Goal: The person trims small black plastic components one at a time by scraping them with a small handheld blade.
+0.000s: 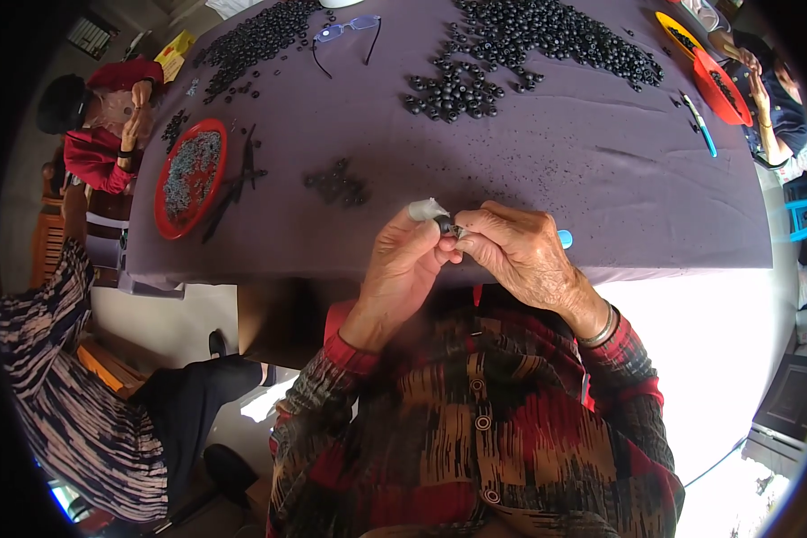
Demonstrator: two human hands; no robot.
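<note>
Close to the table's near edge, my two hands meet at the fingertips. My left hand (402,255) pinches a small round black part (444,225) between thumb and fingers; a white wrapping (426,210) covers one of its fingertips. My right hand (520,251) is closed, its thumb and forefinger pressed against the black part's right side. What those fingers grip is mostly hidden. Past the right hand's far side shows a blue rounded end (565,238); whether it is held or lies on the cloth I cannot tell. A small group of black parts (338,183) lies beyond my left hand.
Big piles of black parts (547,40) (258,40) cover the far table. A red plate (164,202) of small grey pieces, dark tools (233,193), glasses (348,29) and a blue-white pen (701,127) lie around. People sit left (108,125) and right (776,108); another person (81,386) is near left.
</note>
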